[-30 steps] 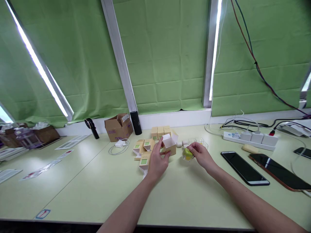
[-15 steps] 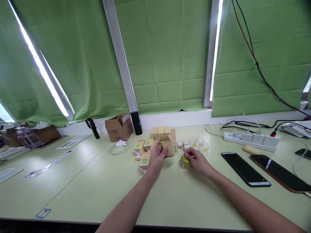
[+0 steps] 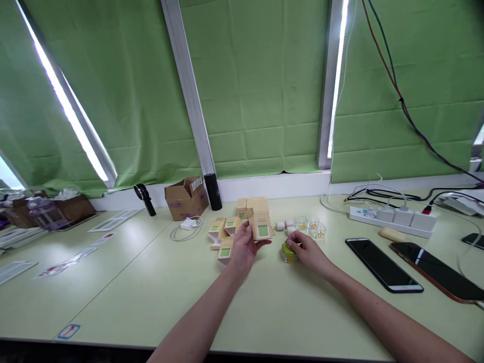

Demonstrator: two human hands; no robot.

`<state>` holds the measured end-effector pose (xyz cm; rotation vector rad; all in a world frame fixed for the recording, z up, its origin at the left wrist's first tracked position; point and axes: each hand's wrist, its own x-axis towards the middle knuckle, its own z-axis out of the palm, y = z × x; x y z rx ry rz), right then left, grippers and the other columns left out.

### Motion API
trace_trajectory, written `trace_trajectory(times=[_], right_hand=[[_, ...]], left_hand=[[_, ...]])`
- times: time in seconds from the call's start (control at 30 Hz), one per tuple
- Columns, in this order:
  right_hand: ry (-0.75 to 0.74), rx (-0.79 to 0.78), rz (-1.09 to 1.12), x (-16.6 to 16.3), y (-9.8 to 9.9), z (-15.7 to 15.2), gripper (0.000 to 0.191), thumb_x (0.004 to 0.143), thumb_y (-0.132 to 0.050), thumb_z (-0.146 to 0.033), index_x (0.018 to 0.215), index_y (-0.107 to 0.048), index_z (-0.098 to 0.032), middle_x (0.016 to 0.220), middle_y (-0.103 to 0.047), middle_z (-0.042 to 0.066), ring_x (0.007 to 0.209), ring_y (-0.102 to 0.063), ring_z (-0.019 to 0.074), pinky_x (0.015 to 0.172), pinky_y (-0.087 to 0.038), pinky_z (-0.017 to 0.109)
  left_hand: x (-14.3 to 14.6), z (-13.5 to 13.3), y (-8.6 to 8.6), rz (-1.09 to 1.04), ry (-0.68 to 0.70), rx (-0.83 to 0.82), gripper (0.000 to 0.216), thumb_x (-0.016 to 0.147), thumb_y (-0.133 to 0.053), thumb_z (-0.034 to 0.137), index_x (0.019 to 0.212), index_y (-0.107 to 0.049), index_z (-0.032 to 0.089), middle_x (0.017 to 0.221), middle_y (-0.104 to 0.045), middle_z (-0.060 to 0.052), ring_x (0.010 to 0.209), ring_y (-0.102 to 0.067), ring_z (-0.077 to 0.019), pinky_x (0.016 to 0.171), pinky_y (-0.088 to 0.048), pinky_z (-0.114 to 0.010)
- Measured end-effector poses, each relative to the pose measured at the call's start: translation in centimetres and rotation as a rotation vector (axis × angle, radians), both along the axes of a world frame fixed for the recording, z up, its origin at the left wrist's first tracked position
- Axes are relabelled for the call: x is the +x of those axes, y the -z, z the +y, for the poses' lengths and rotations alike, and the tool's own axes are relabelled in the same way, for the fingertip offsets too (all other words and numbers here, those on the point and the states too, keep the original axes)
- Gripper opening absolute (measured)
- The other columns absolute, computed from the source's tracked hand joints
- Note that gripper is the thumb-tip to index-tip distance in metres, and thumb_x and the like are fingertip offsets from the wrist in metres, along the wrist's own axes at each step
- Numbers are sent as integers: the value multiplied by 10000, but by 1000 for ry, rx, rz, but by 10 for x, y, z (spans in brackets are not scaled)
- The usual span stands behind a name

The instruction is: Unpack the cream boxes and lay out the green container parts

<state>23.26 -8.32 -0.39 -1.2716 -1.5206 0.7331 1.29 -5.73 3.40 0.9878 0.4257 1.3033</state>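
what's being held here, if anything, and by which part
The left hand holds a small cardboard box around its lower end; the right hand, a green-topped container by its top.

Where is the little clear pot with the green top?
In the head view, the pot is right of centre, in the right hand's fingers. The small pale pieces are just beyond it.

The head view looks forward, down across the table [image 3: 132, 292].
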Motion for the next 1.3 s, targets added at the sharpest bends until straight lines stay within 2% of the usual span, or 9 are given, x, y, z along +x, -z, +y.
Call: trace_trajectory(times=[0.1,0.23,0.37,0.63,0.73,0.9,1.07,1.17,1.3], right_hand=[[23,16,-18,0,-4,-2,400,889,-570,-611,891,-677,-226,873,-703,44,781,-622,218,689,-471,345],[69,90,-54,-2,-13,-9,384,909,-558,-603,1013,-718,-269,1119,-717,67,1101,-616,284,928,-471,431],[69,126,-46,-6,-22,-18,383,925,-558,-607,1096,-718,-304,1254,-684,66,1208,-566,294,1052,-414,489],[22,189,-35,-17,-32,-28,385,897,-601,-604,1132,-730,-328,1258,-703,65,1267,-531,314,1042,-435,488],[13,172,-10,-20,-33,-28,383,880,-615,-606,1100,-739,-318,1225,-712,64,1231,-552,306,1019,-451,460],[-35,136,32,-20,-32,-26,433,878,-592,-651,992,-732,-257,1033,-731,66,1041,-616,274,875,-503,382],[-58,44,150,-16,-34,-23,550,822,-608,-746,973,-700,-225,1011,-730,86,948,-649,272,794,-533,374],[-84,31,266,-13,-38,-23,568,811,-631,-756,993,-701,-223,1037,-743,104,955,-669,289,854,-542,410],[-78,14,381,-14,-44,-25,583,770,-688,-759,1012,-705,-228,1102,-755,120,1060,-676,323,950,-524,442]], left_hand=[[-1,3,3,-19,19,-19,360,924,-683,401,1213,-572,218,1227,-709,-103,996,-713,-251,840,-613,-462],[0,3,3,-39,58,-37,372,932,-663,368,1243,-584,179,1257,-709,-153,1045,-713,-271,867,-599,-456],[2,0,1,-14,91,-33,411,922,-666,362,1266,-590,150,1243,-715,-174,991,-738,-274,888,-595,-457],[10,-11,0,31,152,-68,330,907,-704,361,1170,-601,190,1128,-742,-101,937,-754,-275,914,-597,-499],[12,-15,0,69,158,-66,360,892,-735,369,1178,-592,203,1121,-740,-86,909,-742,-233,856,-614,-426],[15,-19,1,125,141,-63,410,884,-754,414,1193,-576,212,1084,-738,-66,836,-706,-161,759,-597,-306],[16,-21,-3,184,100,21,448,895,-714,503,1196,-562,207,1141,-733,-105,973,-714,-237,810,-597,-375],[14,-20,-3,196,85,104,471,895,-709,456,1262,-571,195,1215,-718,-134,1068,-691,-273,883,-579,-417],[15,-20,2,258,110,253,559,847,-751,362,1348,-571,193,1335,-663,-155,1202,-633,-315,977,-540,-453]])
